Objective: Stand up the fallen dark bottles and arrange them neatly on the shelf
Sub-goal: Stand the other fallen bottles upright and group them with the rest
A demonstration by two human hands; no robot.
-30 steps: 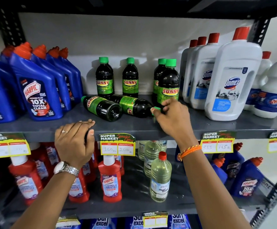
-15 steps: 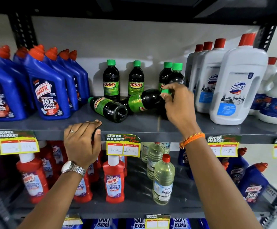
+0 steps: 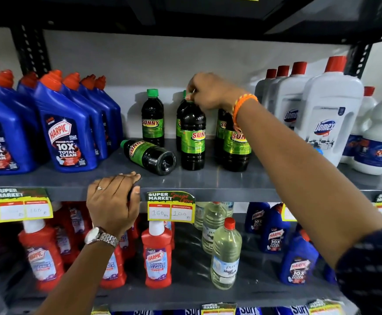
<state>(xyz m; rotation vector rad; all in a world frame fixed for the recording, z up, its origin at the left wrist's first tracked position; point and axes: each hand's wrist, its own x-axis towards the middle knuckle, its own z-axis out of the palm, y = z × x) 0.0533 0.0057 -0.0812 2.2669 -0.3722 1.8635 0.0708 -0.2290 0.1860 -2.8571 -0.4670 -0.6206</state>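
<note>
Head view, only one there is. Right hand is reaching up over the grey shelf, fingers pinching together on the green cap of an upright dark bottle w/ a Sunny label. That bottle is standing on its base near the middle of the shelf, fwd of another upright one partly hidden behind it. An orange wristband is sitting on the right wrist.

Just left of the held bottle, a fallen dark bottle is lying on its side, base pointing toward the shelf front, green cap toward the back left. The two look v. close; can't tell if touching. Behind it an upright Sunny bottle is standing near the back wall. To the right, under the forearm, a front Sunny bottle is standing w/ one more partly hidden behind.

Left hand is resting on the shelf's front edge, fingers curled over the lip and closed on it, not on any bottle. A silver watch is showing on that wrist.

Blue Harpic bottles are filling the left end, white Domex bottles the right. A price tag is hanging below the edge, just right of the left hand.
</note>
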